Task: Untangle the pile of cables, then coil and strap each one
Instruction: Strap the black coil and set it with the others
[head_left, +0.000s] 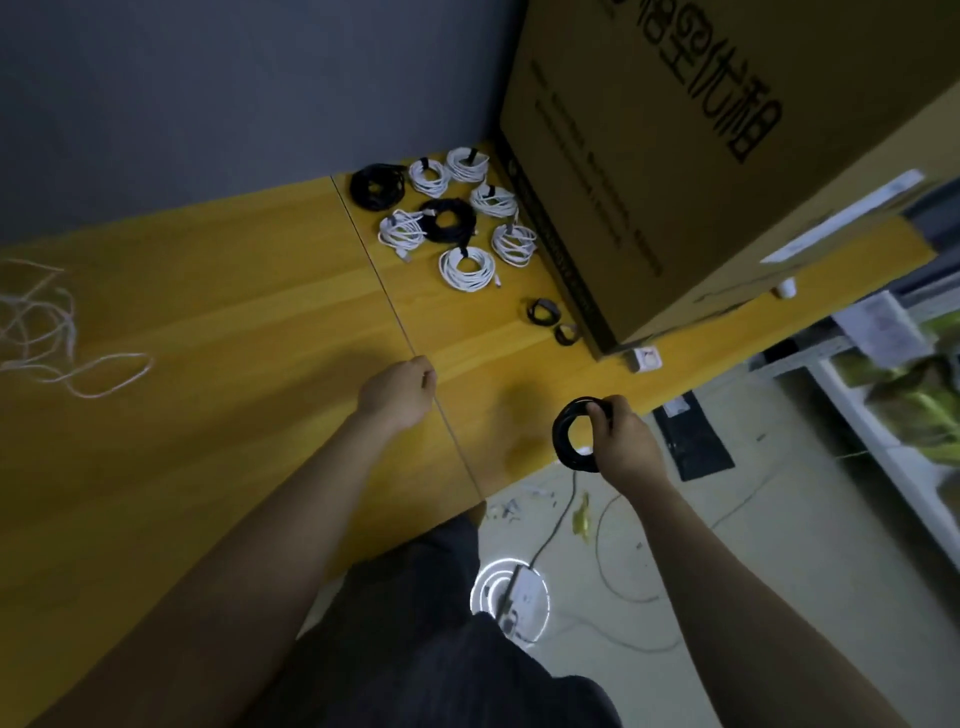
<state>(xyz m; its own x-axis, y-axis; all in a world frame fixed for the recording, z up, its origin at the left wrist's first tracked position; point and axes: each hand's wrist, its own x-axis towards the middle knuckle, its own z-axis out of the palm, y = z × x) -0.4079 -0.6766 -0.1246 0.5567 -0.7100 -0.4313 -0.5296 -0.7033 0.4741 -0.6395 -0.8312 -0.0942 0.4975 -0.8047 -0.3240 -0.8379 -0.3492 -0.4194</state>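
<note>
Head view only: right hand (621, 441) grips a black coiled cable (571, 436) at the loop's upper right edge, fingers and thumb wrapped round the bundled turns, coil hanging just past the near edge of the table (234, 312). Left hand (400, 392) is curled into a loose fist above the table seam, well apart from the coil; nothing visible in it, though something thin could be hidden. Finished coils (452, 218), white and black, already strapped, sit grouped at the far side next to the cardboard box (701, 156). Two small dark loops (550, 319), likely spare straps, lie near the box corner. A white tangle (41, 332) is left at the far left edge of the table. Handling judgement: the coil looks light, flexible and springy, so the turns will fan out if the grip loosens. Best to pinch across all turns at one spot, as now, and strap right beside the fingers. The jacket looks smooth, possibly slippery. It is not fragile, but don't kink it at the connectors; the ends can't be made out here.
</note>
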